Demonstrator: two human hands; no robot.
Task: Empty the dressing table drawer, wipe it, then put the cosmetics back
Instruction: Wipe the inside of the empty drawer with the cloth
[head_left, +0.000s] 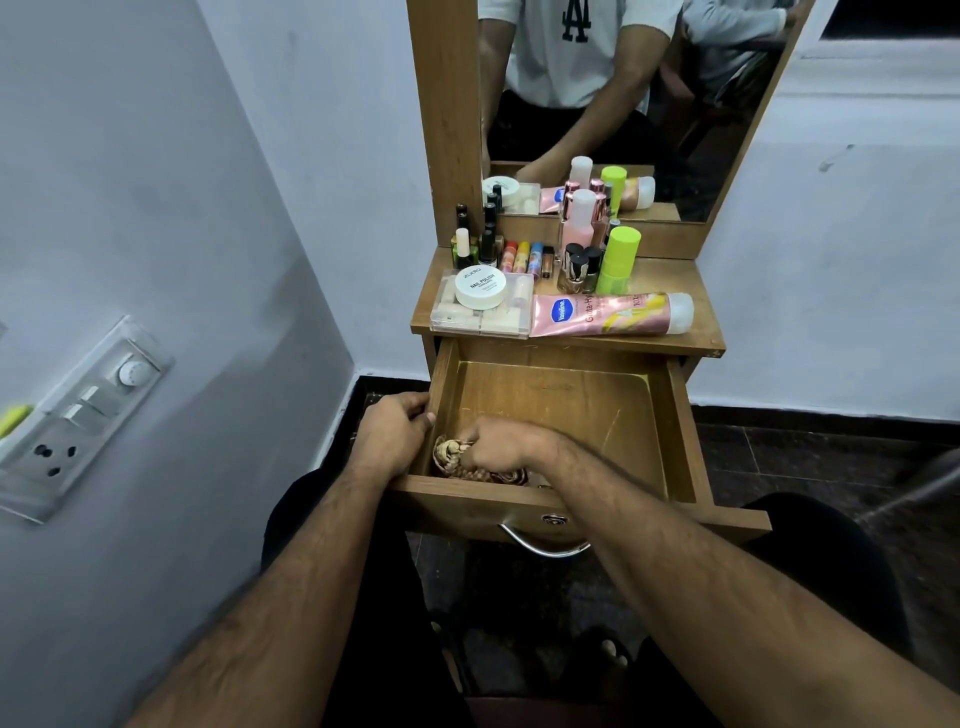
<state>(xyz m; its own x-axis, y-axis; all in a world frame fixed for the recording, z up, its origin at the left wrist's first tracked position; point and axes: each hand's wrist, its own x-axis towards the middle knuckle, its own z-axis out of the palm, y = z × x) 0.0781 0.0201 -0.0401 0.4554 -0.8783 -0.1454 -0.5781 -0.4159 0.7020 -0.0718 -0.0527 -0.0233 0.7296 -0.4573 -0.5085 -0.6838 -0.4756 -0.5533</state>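
Note:
The wooden drawer (675, 431) of the dressing table is pulled out and its floor is bare. My left hand (392, 439) grips the drawer's left wall near the front corner. Inside the front left corner my right hand (501, 447) holds a bunched brownish cloth (449, 452) pressed against the drawer floor. The cosmetics stand on the tabletop (696, 291): a pink Vaseline tube (597, 312), a clear box (467, 319) with a white nail polish remover jar (480, 287) on it, nail polish bottles (480, 241), small lip balms (522, 255), a pink bottle (579, 221) and a lime-green bottle (618, 260).
A mirror (623, 104) rises behind the tabletop and reflects a person's torso and arm. A switchboard (78, 415) is mounted on the left wall. The drawer's metal handle (545, 545) hangs at its front, above my knees. Dark floor lies to the right.

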